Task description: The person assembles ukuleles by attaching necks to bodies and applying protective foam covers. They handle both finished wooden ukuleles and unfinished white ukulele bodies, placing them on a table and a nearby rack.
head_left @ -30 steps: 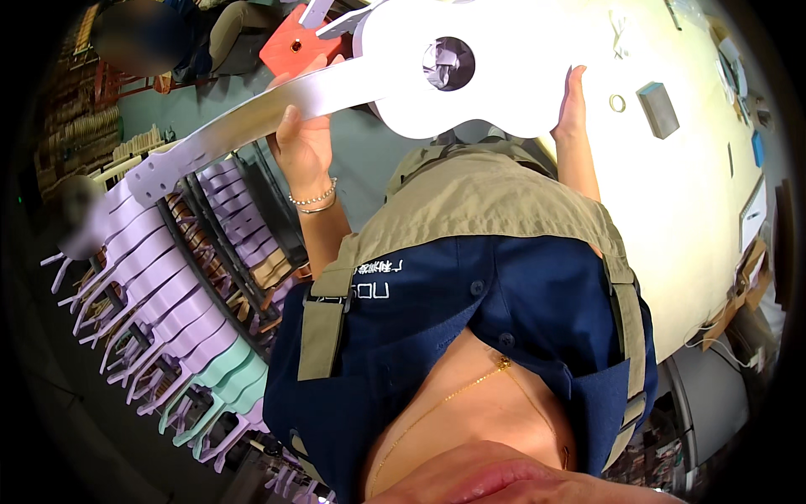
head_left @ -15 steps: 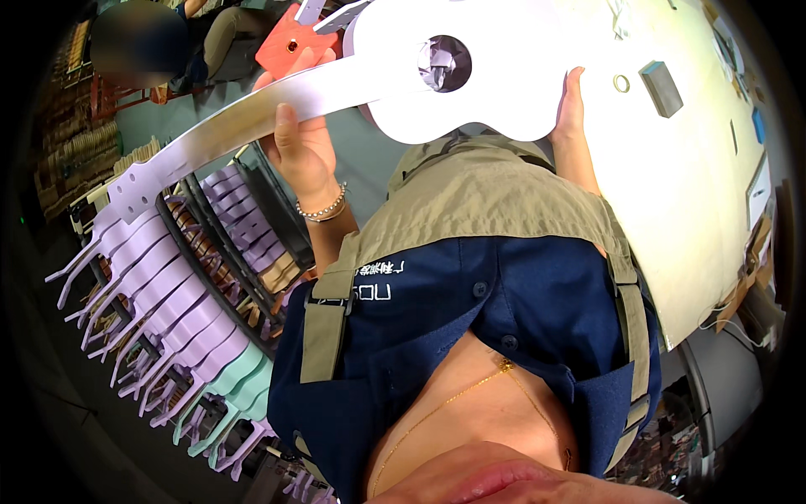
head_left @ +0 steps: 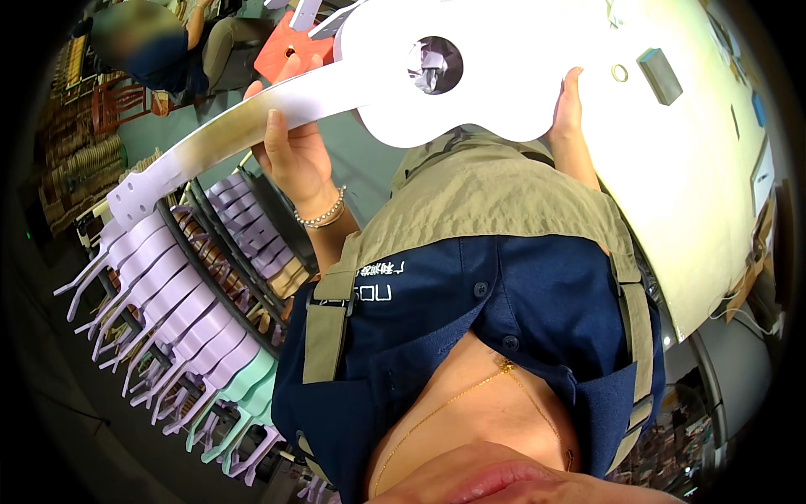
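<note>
guitar [head_left: 388,99] held at neck and body, wadding in the hole

containers: sound hole [head_left: 449,49] is round and dark-rimmed; inside sits a crumpled, pale lilac-grey wad [head_left: 430,69], material not certain. at lower left, a rack with a black bar [head_left: 198,273] carries a close row of lilac pieces [head_left: 185,315], with mint pieces [head_left: 252,386] toward the near end.

specimen: waisted body, almost pure white under strong light; neck [head_left: 239,124] smooth with a brownish shaded patch; headstock [head_left: 134,198] pale lilac, pierced by small holes. it is raised in front of the wearer, neck toward the left, body end over the table [head_left: 672,189].

left hand [head_left: 295,160]: pinching the neck, thumb on the face, fingers curled round the far edge. right hand [head_left: 568,111]: beside the body's right end, fingers upright; cannot tell whether it grips or merely supports.

materials: apron [head_left: 495,197] of creased khaki cloth; bracelet [head_left: 323,217] beaded, on the left wrist. on the table, a thin ring [head_left: 620,73] beside a grey oblong block [head_left: 662,80].
</note>
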A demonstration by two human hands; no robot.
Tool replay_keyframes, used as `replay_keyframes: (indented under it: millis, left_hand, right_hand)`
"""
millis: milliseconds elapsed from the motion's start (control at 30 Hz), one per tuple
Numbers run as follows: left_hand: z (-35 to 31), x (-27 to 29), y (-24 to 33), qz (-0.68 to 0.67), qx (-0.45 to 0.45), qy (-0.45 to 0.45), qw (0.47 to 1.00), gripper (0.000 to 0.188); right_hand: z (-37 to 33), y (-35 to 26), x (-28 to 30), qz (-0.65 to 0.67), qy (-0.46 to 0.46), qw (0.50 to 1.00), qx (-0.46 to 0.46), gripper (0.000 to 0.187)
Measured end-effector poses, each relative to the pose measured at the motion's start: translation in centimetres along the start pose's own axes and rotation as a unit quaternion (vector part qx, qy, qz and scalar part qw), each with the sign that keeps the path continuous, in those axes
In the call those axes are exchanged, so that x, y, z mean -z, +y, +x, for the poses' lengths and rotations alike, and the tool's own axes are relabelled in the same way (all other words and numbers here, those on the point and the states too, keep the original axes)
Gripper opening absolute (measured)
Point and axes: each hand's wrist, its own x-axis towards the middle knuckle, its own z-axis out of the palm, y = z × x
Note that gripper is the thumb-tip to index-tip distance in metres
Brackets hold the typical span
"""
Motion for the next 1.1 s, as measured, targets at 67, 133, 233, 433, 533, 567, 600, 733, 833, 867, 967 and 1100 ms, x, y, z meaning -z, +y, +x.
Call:
replay_keyframes:
  millis: [67, 133, 233, 433, 533, 567, 600, 733, 833, 867, 967, 1100]
  left_hand:
    - [0.1, -0.1, 0.0, 0.006, 0.006, 0.006, 1.000, 0.042]
    - [0.1, -0.2, 0.0, 0.012, 0.011, 0.012, 1.000, 0.042]
    - [0.2, -0.3, 0.1, 0.008, 0.013, 0.002, 1.000, 0.042]
    - [0.2, -0.6, 0.2, 0.023, 0.013, -0.014, 1.000, 0.041]
    - [0.4, -0.7, 0.1, 0.023, 0.012, -0.017, 1.000, 0.042]
    - [0.4, -0.7, 0.1, 0.022, 0.014, -0.016, 1.000, 0.042]
    - [0.5, -0.8, 0.2, 0.021, 0.015, -0.014, 1.000, 0.042]
    - [0.7, -1.3, 0.1, 0.039, 0.021, -0.035, 0.998, 0.036]
    - [0.9, -0.7, -1.2, -0.001, 0.020, 0.010, 1.000, 0.036]
    - [0.9, -1.5, -1.4, -0.035, 0.030, 0.031, 0.998, 0.038]
    - [2.4, 0.6, -3.5, -0.188, 0.023, 0.088, 0.978, 0.038]
    - [3.6, 0.1, -5.8, -0.079, 0.061, 0.078, 0.992, 0.038]
  right_hand:
    - [-0.1, -0.1, 0.0, -0.001, -0.004, 1.000, 0.001, 0.070]
    - [-0.1, -0.1, 0.1, -0.001, -0.007, 1.000, 0.006, 0.069]
    - [0.1, 0.2, 0.3, 0.004, -0.009, 1.000, 0.016, 0.069]
    - [1.1, 1.0, 1.3, 0.009, -0.014, 1.000, 0.022, 0.071]
    - [1.2, 1.0, 1.4, 0.012, -0.014, 1.000, 0.021, 0.071]
    - [1.2, 1.0, 1.5, 0.020, -0.019, 0.999, 0.020, 0.072]
    - [1.2, 0.9, 1.3, 0.028, -0.025, 0.999, 0.019, 0.072]
    - [0.8, 0.5, 1.0, 0.026, -0.016, 1.000, 0.006, 0.073]
    - [2.0, 1.3, 2.9, 0.041, -0.020, 0.999, -0.003, 0.075]
    - [2.4, 2.0, 3.1, 0.008, 0.011, 1.000, 0.018, 0.076]
    - [1.9, 1.4, 3.6, -0.154, 0.009, 0.986, 0.071, 0.065]
    - [3.2, -0.6, 9.6, -0.573, 0.217, 0.698, 0.372, 0.018]
